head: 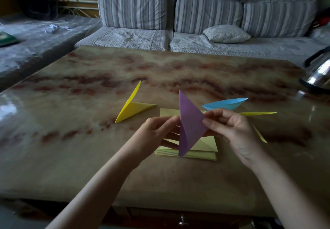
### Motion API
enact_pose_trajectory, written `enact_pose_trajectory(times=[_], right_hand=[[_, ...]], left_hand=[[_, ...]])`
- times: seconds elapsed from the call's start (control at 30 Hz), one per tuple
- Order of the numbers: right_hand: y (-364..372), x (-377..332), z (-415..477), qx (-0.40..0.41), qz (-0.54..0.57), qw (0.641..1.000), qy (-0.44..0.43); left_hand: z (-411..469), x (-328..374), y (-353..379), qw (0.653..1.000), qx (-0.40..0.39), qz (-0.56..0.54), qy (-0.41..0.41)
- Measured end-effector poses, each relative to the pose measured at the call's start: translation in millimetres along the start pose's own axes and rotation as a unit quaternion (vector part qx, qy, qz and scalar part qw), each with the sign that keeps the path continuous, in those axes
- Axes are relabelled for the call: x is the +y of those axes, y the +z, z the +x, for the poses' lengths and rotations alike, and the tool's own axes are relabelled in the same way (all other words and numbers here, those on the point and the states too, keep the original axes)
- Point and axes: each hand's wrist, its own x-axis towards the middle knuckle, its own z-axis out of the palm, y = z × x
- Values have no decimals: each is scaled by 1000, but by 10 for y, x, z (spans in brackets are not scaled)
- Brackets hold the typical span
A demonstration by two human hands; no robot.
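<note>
A purple paper (190, 121), folded into a pointed triangle, is held upright above the table between both hands. My left hand (157, 132) pinches its left edge and my right hand (234, 128) pinches its right corner. Under the hands lies a stack of pale yellow square sheets (205, 150). A folded yellow triangle (133, 108) stands half open on the table to the left. A folded blue piece (226, 103) and a thin yellow folded piece (259, 113) lie behind my right hand.
The marbled brown table (89, 148) stretches wide in front of me. A steel kettle (319, 73) stands at its right edge. A striped grey sofa (205, 14) with a small pillow (225, 33) runs behind the table.
</note>
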Motion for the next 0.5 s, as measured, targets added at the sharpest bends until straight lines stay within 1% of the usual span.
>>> enact_pose_trajectory(times=[0.13, 0.2, 0.33, 0.47, 0.5], right_hand=[[19, -31, -26, -28, -22, 999, 2], [30, -23, -34, -39, -21, 999, -1], [34, 5, -23, -36, 11, 999, -14], [14, -10, -5, -5, -3, 1000, -24], [18, -8, -5, -5, -8, 1000, -25]], left_hand=[[35, 11, -18, 997, 67, -43, 15], [46, 47, -32, 993, 74, -92, 18], [17, 103, -13, 983, 22, -182, -24], [-26, 33, 36, 989, -42, -138, -35], [-33, 17, 46, 989, -47, -134, -36]])
